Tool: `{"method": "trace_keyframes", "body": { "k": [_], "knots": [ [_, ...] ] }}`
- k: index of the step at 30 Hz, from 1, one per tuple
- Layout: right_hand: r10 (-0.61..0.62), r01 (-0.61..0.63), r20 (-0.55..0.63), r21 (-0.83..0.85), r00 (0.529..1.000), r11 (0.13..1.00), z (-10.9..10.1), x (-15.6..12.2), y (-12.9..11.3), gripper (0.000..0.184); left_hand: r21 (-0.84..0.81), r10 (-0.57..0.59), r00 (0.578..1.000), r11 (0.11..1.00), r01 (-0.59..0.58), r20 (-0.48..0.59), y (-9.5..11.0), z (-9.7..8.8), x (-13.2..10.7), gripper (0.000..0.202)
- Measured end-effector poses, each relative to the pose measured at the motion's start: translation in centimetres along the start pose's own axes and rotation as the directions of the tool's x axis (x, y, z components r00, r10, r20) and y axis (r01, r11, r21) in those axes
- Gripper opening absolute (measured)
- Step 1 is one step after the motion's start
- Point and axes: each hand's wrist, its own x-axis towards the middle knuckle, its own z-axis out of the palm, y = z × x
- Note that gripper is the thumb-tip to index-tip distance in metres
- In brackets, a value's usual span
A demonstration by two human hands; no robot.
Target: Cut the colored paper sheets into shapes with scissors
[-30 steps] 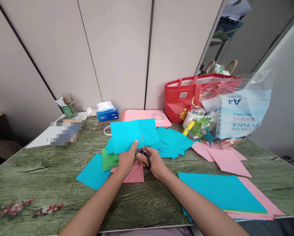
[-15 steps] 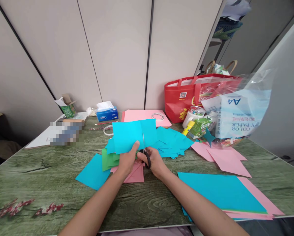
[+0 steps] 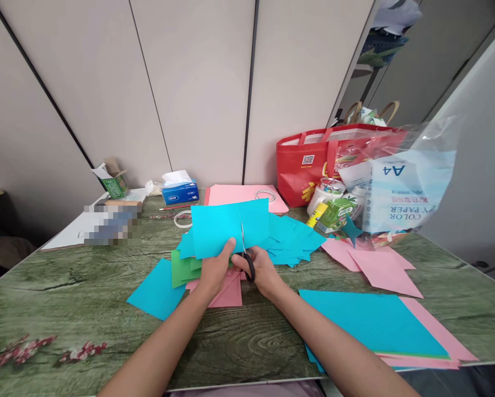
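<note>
My left hand pinches the lower edge of a blue sheet of paper, thumb on top. The sheet is held up above the table, tilted toward me. My right hand is closed round the black handles of a pair of scissors. Their blades reach up into the sheet from its lower edge, near its middle, just right of my left thumb. Under and behind the sheet lie blue paper pieces, green pieces and folded pink pieces.
A stack of blue and pink sheets lies at the front right, with pink squares behind. Farther back stand a red bag, a clear paper packet, a glue stick and a tissue box. A blue square lies left.
The blue sheet has shifted slightly to the right and its right part lies flatter in line with the left. The scissors have tilted a little. Both hands keep their hold.
</note>
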Motion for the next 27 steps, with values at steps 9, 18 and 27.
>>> {"method": "trace_keyframes", "body": {
  "k": [9, 18, 27],
  "knots": [
    [0.0, 0.0, 0.002, -0.005, 1.0, 1.0, 0.1, -0.04, -0.2, 0.04, 0.052, -0.008, 1.0, 0.999, 0.009, -0.018, 0.48, 0.05, -0.32, 0.041],
    [-0.011, 0.011, 0.012, -0.009, 1.0, 1.0, -0.05, 0.01, 0.04, 0.04, 0.078, -0.032, 0.999, 0.996, 0.034, -0.028, 0.38, -0.07, -0.19, 0.033],
    [-0.014, 0.014, 0.041, -0.007, 0.999, 1.0, -0.22, 0.08, 0.28, 0.036, 0.106, -0.032, 0.999, 0.994, 0.035, -0.024, 0.17, -0.22, -0.12, 0.03]
  ]
}}
